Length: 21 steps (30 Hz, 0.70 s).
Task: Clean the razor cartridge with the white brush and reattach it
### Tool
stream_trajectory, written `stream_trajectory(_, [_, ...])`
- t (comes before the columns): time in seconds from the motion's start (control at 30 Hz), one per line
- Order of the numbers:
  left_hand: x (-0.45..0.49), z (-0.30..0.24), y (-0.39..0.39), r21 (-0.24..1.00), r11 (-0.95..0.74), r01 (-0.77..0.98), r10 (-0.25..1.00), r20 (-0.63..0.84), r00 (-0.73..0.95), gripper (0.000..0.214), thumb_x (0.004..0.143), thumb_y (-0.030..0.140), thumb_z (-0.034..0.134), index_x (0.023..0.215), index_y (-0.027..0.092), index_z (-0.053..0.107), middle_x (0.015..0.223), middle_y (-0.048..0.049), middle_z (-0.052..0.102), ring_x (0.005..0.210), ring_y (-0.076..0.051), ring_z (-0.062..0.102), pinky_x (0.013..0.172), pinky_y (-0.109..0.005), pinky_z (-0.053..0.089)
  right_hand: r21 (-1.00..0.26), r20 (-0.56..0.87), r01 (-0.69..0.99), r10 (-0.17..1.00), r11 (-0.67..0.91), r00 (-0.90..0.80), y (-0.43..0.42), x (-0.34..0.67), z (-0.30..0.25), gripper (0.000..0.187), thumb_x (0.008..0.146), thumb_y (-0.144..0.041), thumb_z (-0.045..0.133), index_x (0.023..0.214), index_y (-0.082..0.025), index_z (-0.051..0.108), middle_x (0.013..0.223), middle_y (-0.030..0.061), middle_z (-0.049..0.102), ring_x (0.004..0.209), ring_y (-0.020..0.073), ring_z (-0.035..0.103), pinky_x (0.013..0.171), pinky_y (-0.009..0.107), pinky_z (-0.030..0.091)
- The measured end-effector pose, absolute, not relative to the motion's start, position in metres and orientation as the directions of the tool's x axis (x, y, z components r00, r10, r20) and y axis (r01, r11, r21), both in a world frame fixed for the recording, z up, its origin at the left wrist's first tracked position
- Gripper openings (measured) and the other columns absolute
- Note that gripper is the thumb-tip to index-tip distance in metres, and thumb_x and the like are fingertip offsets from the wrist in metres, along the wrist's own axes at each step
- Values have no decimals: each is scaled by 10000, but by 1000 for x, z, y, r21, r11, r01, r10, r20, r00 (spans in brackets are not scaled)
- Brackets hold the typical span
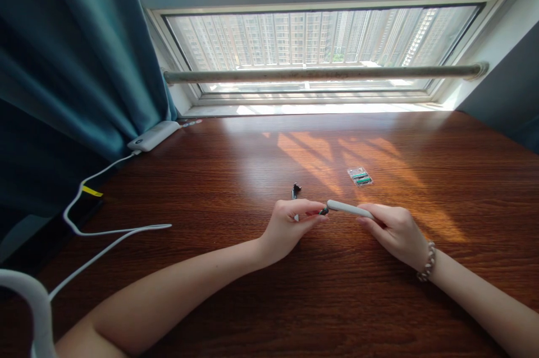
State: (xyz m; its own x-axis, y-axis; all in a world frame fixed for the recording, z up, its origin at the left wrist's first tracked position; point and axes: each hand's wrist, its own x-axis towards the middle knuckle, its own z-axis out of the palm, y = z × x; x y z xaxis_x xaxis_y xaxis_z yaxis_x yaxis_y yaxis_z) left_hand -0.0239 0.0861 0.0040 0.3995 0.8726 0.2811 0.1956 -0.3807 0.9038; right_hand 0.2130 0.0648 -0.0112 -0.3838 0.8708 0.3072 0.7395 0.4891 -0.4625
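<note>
Over the wooden table (252,302), my right hand (393,230) is closed round a slim white pen-like barrel (348,209), held level and pointing left. My left hand (289,226) pinches the small dark tip (324,211) at the barrel's left end. Just behind my left hand a small black part (295,189) lies on the table. A little clear packet with green pieces inside (360,177) rests farther back, to the right of the black part. A bead bracelet is on my right wrist (428,262).
A white power bank (154,135) sits at the back left by the teal curtain (71,66), with a white cable (109,233) trailing toward the near left edge. A window with a metal rail (324,73) runs behind the table.
</note>
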Motion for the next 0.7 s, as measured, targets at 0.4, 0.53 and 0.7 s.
stream_trajectory(0.4, [-23, 4, 86, 914, -365, 179, 877, 272, 397, 154, 744, 236, 628, 831, 126, 693, 770, -66, 691, 662, -139, 599, 618, -231, 468, -463, 309, 747, 877, 478, -369, 65, 212, -11, 286, 880, -367, 417, 879, -176, 630, 643, 18, 623, 550, 121, 561, 543, 220, 398])
stream_trajectory(0.53, [-23, 5, 86, 911, -368, 184, 877, 275, 394, 156, 743, 239, 629, 839, 133, 692, 770, -62, 691, 664, -139, 601, 619, -230, 469, -477, 309, 732, 873, 486, -378, 65, 212, -11, 281, 876, -369, 424, 878, -178, 630, 662, 17, 628, 564, 122, 568, 551, 221, 402])
stream_trajectory(0.7, [-22, 5, 87, 909, -370, 194, 879, 274, 390, 147, 742, 241, 630, 821, 135, 693, 771, -64, 693, 652, -139, 596, 606, -231, 467, -475, 300, 741, 879, 475, -371, 65, 212, -11, 284, 878, -370, 416, 880, -184, 632, 679, 18, 638, 575, 125, 579, 558, 220, 413])
